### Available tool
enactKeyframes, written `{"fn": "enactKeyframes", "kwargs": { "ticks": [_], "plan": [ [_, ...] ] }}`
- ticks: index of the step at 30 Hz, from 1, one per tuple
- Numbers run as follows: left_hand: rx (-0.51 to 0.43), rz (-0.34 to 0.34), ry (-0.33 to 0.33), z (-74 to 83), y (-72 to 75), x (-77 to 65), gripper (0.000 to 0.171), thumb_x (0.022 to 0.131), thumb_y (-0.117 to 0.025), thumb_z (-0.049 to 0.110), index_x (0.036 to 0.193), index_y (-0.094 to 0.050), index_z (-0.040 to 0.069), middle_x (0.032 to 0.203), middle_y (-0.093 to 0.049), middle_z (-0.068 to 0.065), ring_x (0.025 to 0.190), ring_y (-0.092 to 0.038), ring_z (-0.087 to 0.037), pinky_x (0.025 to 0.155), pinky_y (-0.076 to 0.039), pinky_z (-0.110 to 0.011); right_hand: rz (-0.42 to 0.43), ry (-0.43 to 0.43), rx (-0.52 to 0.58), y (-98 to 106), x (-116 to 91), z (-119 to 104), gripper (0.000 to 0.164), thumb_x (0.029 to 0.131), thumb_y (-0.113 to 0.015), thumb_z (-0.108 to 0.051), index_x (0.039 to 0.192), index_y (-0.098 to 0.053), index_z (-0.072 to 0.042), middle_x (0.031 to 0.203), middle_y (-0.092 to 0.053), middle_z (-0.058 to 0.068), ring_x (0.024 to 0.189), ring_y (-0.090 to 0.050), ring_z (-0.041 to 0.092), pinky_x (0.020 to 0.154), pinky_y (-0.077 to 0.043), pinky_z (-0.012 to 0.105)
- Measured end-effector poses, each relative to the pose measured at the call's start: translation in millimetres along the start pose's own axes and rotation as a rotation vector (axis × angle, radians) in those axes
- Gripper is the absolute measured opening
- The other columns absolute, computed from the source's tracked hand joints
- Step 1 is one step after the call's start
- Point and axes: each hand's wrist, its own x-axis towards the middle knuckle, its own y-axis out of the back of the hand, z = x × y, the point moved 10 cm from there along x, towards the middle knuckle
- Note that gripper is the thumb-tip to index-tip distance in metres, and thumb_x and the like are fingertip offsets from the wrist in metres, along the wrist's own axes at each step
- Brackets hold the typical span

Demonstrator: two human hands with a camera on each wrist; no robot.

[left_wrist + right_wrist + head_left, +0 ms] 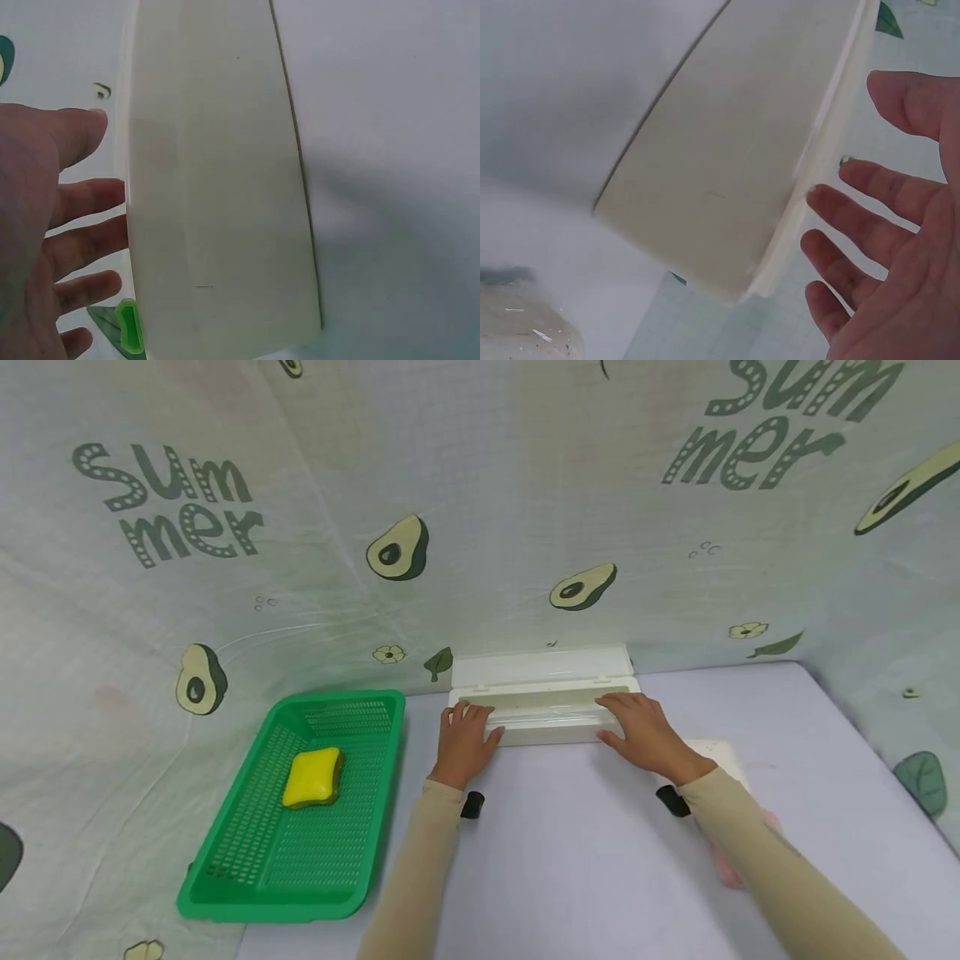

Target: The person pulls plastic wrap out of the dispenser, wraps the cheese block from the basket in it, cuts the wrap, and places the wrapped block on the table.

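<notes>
A long white box [551, 735] stands at the back of the table with its lid [543, 667] raised against the wall. A clear, shiny strip [555, 718] like plastic film runs along its opening. My left hand [462, 743] is over the box's left end, fingers extended and slightly bent near the rim. Over the right end is my right hand [641, 732], its thumb apart from the fingers. In both wrist views the fingers are spread beside the box's top edge, pinching nothing. Contact with the rim is hard to tell.
To the left sits a green basket [386, 827] with a yellow sponge [311, 777] in it. A whitish package [723, 756] and a pink item [726, 868] lie partly hidden by my right forearm. A patterned cloth [495, 510] hangs behind the table.
</notes>
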Motion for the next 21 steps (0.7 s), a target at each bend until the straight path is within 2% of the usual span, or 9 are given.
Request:
{"fn": "enactKeyframes", "kwargs": {
  "ticks": [5, 10, 16, 21],
  "plan": [
    [0.009, -0.037, -0.007, -1.1, -0.8, 2.6, 0.033, 0.106, -0.066, 0.033, 0.130, -0.073, 0.011, 0.126, -0.075, -0.007, 0.130, -0.052, -0.030, 0.114, -0.031, -0.054, -0.067, 0.011, -0.012, -12, 13, 2, 0.048, 0.101, -0.073, -0.020, 0.140, -0.061, 0.006, 0.140, -0.062, 0.027, 0.134, -0.050, 0.049, 0.111, -0.031, 0.070],
    [-0.022, -0.048, -0.016, -1.0, -0.8, 4.8, 0.026, 0.106, -0.066, 0.028, 0.123, -0.076, 0.011, 0.123, -0.076, -0.007, 0.126, -0.054, -0.030, 0.113, -0.032, -0.055, -0.093, 0.009, 0.015, -16, 19, 5, 0.044, 0.101, -0.072, -0.019, 0.136, -0.064, 0.007, 0.129, -0.070, 0.023, 0.127, -0.055, 0.047, 0.110, -0.031, 0.069],
    [-0.022, -0.008, -0.032, -3.7, 1.8, 6.3, 0.018, 0.104, -0.069, 0.023, 0.117, -0.078, 0.013, 0.118, -0.077, -0.006, 0.122, -0.056, -0.030, 0.109, -0.035, -0.055, -0.083, -0.016, 0.051, -18, 26, 10, 0.037, 0.103, -0.070, -0.017, 0.131, -0.068, 0.007, 0.120, -0.073, 0.021, 0.118, -0.061, 0.043, 0.106, -0.035, 0.066],
    [-0.036, 0.054, -0.042, -5.0, 6.1, 7.0, 0.014, 0.101, -0.073, 0.019, 0.111, -0.080, 0.014, 0.110, -0.079, -0.004, 0.116, -0.060, -0.030, 0.107, -0.036, -0.055, -0.023, -0.026, 0.061, -15, 29, 14, 0.018, 0.100, -0.072, -0.008, 0.113, -0.077, 0.002, 0.106, -0.076, 0.014, 0.110, -0.064, 0.040, 0.101, -0.041, 0.064]
  ]
}}
